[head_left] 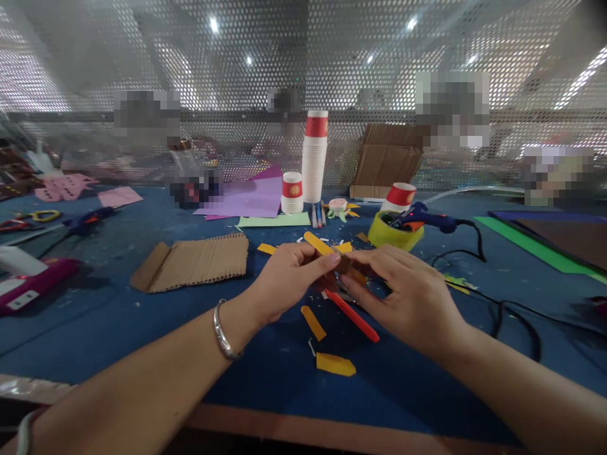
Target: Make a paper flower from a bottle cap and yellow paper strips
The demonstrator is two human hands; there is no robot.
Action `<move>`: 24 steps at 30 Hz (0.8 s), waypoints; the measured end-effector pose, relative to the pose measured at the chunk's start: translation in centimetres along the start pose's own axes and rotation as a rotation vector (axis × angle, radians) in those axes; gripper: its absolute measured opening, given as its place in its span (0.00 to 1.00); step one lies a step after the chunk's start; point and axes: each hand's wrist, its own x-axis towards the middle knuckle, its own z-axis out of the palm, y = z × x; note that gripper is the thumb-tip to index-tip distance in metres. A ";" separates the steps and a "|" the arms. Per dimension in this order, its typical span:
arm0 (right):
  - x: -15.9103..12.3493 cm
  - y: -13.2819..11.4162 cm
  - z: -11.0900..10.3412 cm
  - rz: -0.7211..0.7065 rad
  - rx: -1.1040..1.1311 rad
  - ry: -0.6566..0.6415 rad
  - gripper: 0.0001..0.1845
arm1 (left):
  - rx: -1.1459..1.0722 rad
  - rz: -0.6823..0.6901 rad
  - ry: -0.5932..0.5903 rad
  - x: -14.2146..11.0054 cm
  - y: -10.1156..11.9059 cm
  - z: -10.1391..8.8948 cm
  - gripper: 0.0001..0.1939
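Observation:
Over the middle of the table, my left hand [289, 275] pinches an orange-yellow paper strip [317, 242] between thumb and fingers. A small brown piece [343, 264] sits at the strip's right end, between both hands; its kind is unclear. My right hand [410, 287] is closed with its fingertips at that brown piece, and what they grip is partly hidden. Below the hands lies a long red thing [355, 318], its far end covered. Closer to me are a rounded yellow paper strip [313, 323] and a pointed yellow paper piece [336, 364].
Corrugated cardboard [196, 262] lies at left, near a magenta glue gun [38, 284]. A blue glue gun [427, 218] rests on a yellow tape roll [396, 235], its black cord trailing right. Stacked paper cups [314, 164] stand at the back before a perforated metal screen [227, 69].

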 end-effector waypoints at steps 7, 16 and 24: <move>-0.1 0.1 0.0 -0.002 0.024 0.017 0.10 | -0.063 -0.072 -0.014 -0.1 0.3 0.2 0.15; -0.1 0.1 0.0 0.005 0.017 0.014 0.10 | -0.120 -0.095 -0.009 0.0 0.4 0.0 0.13; -0.1 0.0 0.0 0.010 0.003 0.006 0.10 | -0.102 -0.079 0.010 0.1 0.3 -0.1 0.13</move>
